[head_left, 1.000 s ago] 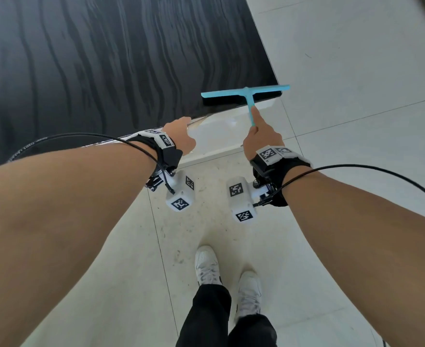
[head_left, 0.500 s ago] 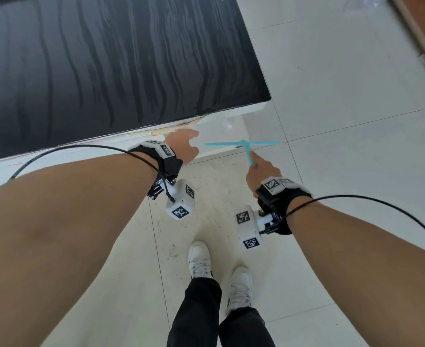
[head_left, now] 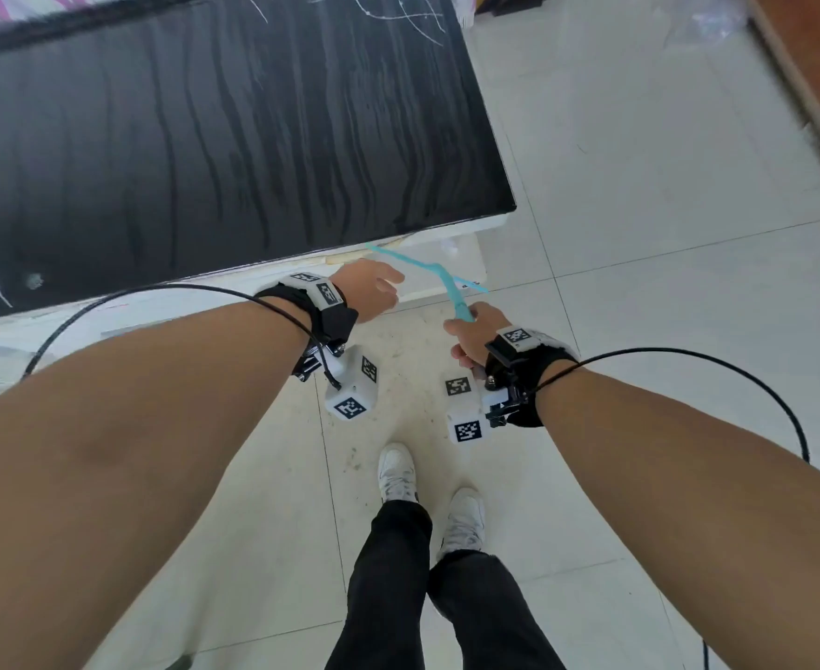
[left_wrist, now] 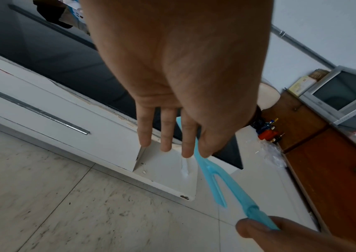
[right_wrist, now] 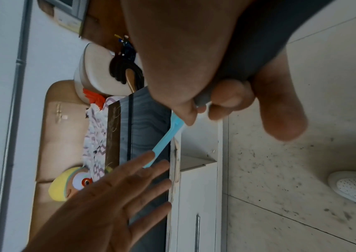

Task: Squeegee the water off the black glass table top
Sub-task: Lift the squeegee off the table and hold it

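Observation:
The black glass table top (head_left: 234,137) fills the upper left of the head view, streaked with thin lines of water. My right hand (head_left: 471,331) grips the handle of a light blue squeegee (head_left: 439,273), held off the table, in front of its near right corner. The tool is tilted, its blade end pointing left toward the table edge. My left hand (head_left: 374,287) is open with straight fingers (left_wrist: 166,136) right at the blade end of the squeegee (left_wrist: 217,180). Whether it touches the blade I cannot tell. The right wrist view shows the squeegee (right_wrist: 166,136) running from my fingers toward the left hand (right_wrist: 112,192).
A white cabinet base (head_left: 446,263) with a drawer handle (left_wrist: 34,109) sits under the glass. My white shoes (head_left: 398,471) stand on the tiled floor. A wooden cabinet (left_wrist: 334,170) with a TV (left_wrist: 345,90) is at the right. A sofa with a plush toy (right_wrist: 69,184) lies beyond the table.
The squeegee has been pulled off the table's near right corner, down and toward me, and has tilted. My left hand has opened beside its blade end.

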Demonstrator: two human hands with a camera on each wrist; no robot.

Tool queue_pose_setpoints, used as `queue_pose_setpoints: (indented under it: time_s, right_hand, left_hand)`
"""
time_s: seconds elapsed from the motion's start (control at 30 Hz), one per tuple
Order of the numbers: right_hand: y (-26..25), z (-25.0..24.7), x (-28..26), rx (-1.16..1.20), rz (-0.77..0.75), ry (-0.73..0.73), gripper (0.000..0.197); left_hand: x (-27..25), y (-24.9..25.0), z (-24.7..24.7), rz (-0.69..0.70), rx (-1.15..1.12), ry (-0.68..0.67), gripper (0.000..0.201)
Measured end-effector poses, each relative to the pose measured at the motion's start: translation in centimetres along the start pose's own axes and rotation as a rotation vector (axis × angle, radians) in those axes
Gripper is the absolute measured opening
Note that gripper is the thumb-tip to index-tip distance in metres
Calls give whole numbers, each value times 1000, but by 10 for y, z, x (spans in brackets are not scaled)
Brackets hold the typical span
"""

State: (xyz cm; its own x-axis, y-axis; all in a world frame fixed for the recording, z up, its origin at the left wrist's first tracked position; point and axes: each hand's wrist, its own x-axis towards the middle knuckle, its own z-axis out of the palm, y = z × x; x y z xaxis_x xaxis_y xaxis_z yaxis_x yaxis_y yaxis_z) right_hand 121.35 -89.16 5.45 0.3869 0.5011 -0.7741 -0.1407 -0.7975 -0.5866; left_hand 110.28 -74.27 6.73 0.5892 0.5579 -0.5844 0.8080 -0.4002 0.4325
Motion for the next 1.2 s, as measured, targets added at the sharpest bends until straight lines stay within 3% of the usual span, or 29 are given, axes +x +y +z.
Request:
queue_pose_setpoints:
  time_s: [0.2,0.33,0.53,0.67,0.9,1.2]
  right_hand:
    - [-27,13,-69,162,-66,-42,22]
    - [-50,19,-110,251,-141,-140,16]
    - [-96,44,-167,162,-416,-158,26]
    - [-124,71,-179,73,-552,-183,24]
    - [-186,176,-185,-130,-692,-224,26]
    - [-270,349,-189,-284,-769,-139,34]
  left_hand:
    - [-77,38,-45,93,-69,45,39]
    - [-118,45,-77,55,-162,59,41]
    - [-174,29,-126,39,-579,198,45]
    - [-204,2,-153,62,-715,344,39]
    - [-241,-90,-214,-13,-980,446,36]
    - [-290,-252,-298,74,-841,477,26]
